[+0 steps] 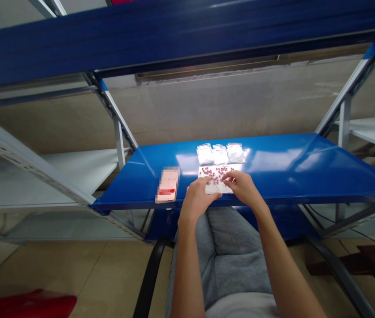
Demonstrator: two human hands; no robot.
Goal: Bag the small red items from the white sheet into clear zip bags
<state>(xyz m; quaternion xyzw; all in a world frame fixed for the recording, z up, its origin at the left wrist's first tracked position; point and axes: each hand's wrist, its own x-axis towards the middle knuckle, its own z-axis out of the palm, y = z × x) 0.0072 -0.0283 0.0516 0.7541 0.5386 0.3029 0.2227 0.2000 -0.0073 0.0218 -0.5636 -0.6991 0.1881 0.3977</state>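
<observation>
On the blue shelf (289, 172), a white sheet (225, 189) carries many small pinkish-red beads or pellets (222, 170). My left hand (195, 198) rests at the sheet's left side, fingers curved and thumb stretched apart from them. A thin pale line, perhaps a thread, shows near its fingertips; whether the hand touches it I cannot tell. Over the right part of the sheet, my right hand (243, 186) pinches with thumb and forefinger close to the pellets. What lies in that pinch is too small to make out. Three silvery-white packets (220, 154) lie side by side just behind the sheet.
A phone (168, 184) with a blurred screen lies left of my left hand, by the shelf's front edge. Overhead runs a blue shelf beam (187, 39). Metal uprights (119, 117) flank the work surface. Black chair armrests (152, 278) stand beside my legs.
</observation>
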